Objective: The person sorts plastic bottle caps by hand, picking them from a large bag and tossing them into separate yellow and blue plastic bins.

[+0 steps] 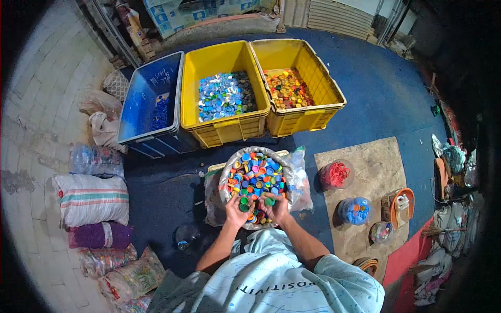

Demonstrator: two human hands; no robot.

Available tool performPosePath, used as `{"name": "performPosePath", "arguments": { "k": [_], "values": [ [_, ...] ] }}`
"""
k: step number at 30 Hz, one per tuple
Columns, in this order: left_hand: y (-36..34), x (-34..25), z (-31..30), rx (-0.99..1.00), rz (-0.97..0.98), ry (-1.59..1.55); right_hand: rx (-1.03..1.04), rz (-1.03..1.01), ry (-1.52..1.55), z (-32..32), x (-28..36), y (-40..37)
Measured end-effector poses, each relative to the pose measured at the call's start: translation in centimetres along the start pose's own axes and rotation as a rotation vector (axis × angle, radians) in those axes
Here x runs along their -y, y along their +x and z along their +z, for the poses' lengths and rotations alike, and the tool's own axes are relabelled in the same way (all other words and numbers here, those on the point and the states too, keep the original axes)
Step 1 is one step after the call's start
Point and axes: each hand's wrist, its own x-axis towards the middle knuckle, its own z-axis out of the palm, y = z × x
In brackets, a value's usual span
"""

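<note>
In front of me stands a round sack with a rolled rim (226, 176), full of mixed-colour bottle caps (255, 177). Both hands are over its near side. My left hand (236, 213) is closed around dark green bottle caps (243, 204). A green bottle cap (269, 201) sits in the fingers of my right hand (277, 209), which is a short way to the right. Parts of the fingers are hidden among the caps.
Beyond the sack are a blue crate (136, 122) with dark blue caps, a yellow crate (225, 131) with blue and white caps, and another yellow crate (300, 121) with red, orange and yellow caps. Filled sacks (94, 201) line the left wall. Cap containers (355, 210) stand at right.
</note>
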Motion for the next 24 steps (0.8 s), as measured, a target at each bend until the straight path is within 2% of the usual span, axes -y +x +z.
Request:
{"name": "performPosePath", "arguments": {
  "k": [1,6,7,8,9,10,11,12,13,14,15,16,18,19,21,22,23,24],
  "values": [
    [0.3,0.4,0.4,-0.097,-0.031,-0.016,0.013,0.007,0.043,0.0,-0.2,-1.1],
    [2.8,0.4,-0.5,-0.193,-0.035,-0.031,-0.08,0.02,0.065,-1.6,-1.5,-0.2],
    [2.9,0.2,0.3,-0.227,-0.03,-0.019,-0.155,0.028,0.116,-1.7,-1.7,0.7],
    [3.3,-0.5,1.1,-0.241,-0.022,-0.015,-0.02,0.016,0.018,-2.3,-1.5,2.2],
    [4.0,-1.8,2.5,-0.136,0.058,0.005,0.117,0.004,-0.082,-3.3,-1.0,4.6],
    [4.6,-3.2,3.9,-0.032,0.139,0.017,0.196,-0.026,-0.037,-3.2,-0.1,7.2],
    [5.8,-5.0,6.3,-0.024,0.191,0.094,0.271,-0.054,0.007,-2.0,1.1,9.7],
    [7.9,-7.4,6.4,0.094,0.116,-0.063,0.217,-0.156,0.062,5.0,3.3,6.8],
    [6.9,-9.0,11.2,0.121,0.175,-0.183,0.165,-0.26,0.11,12.6,5.5,3.6],
    [3.6,-10.1,16.4,0.386,0.274,-0.089,0.314,-0.312,0.096,16.0,7.6,2.6],
    [4.1,-12.0,18.6,0.307,0.308,-0.138,0.289,-0.344,0.078,18.5,9.0,1.8],
    [3.3,-13.7,20.6,0.301,0.351,0.016,0.264,-0.376,0.06,21.1,10.5,1.1],
    [2.6,-14.7,23.2,0.231,0.439,0.186,0.313,-0.396,0.023,21.3,12.3,2.1],
    [2.6,-14.6,23.4,0.165,0.506,0.252,0.363,-0.411,0.033,20.8,12.6,2.6],
    [3.8,-13.6,20.6,0.093,0.565,0.473,0.233,-0.469,0.023,18.8,11.9,2.1],
    [5.3,-13.5,18.0,0.02,0.451,0.484,0.166,-0.497,0.019,17.4,11.2,1.4],
    [6.2,-12.6,15.1,0.0,0.368,0.448,0.114,-0.523,-0.108,15.0,10.6,1.3],
    [6.7,-11.3,12.3,-0.061,0.295,0.451,0.143,-0.524,-0.132,10.0,9.9,3.7]
  ]
}}
